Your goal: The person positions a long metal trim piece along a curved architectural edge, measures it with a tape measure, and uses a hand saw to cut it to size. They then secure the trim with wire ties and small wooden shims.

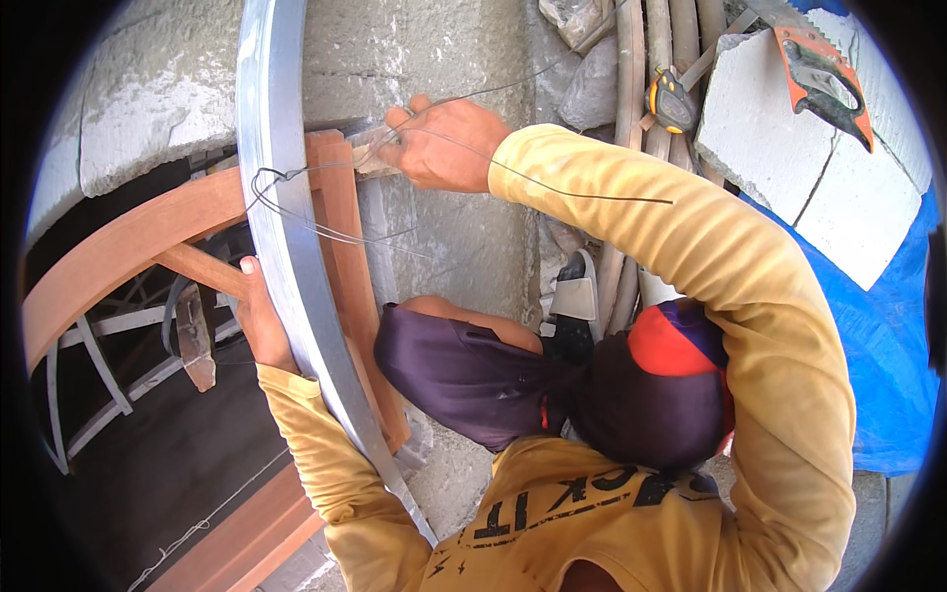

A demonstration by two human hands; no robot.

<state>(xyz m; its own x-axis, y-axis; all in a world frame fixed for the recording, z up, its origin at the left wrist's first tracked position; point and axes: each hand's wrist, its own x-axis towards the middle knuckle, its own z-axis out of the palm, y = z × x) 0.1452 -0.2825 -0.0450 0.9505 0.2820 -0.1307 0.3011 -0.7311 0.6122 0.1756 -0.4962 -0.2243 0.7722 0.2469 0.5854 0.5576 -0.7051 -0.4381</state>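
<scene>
A long silver metal bar [281, 109] runs upright through the view, against an orange-brown timber frame [118, 247] with a curved member. My left hand [264, 316] is closed on the bar's left edge, beside a short timber brace [197, 266]. Thin dark wire [276, 178] loops over the bar, with loose ends reaching right. My right hand [444, 143] is closed on the wire near the timber's upper end [326, 148], just right of the bar; a pale piece under its fingers is too hidden to name.
Concrete [434, 49] lies beyond. At right are poles [629, 79], a tape measure [671, 102], a handsaw [843, 118] on white slabs [750, 118], and blue tarp [878, 355]. My knees and sandalled foot [572, 296] are below. A dark opening [138, 464] with white metalwork [104, 365] is at left.
</scene>
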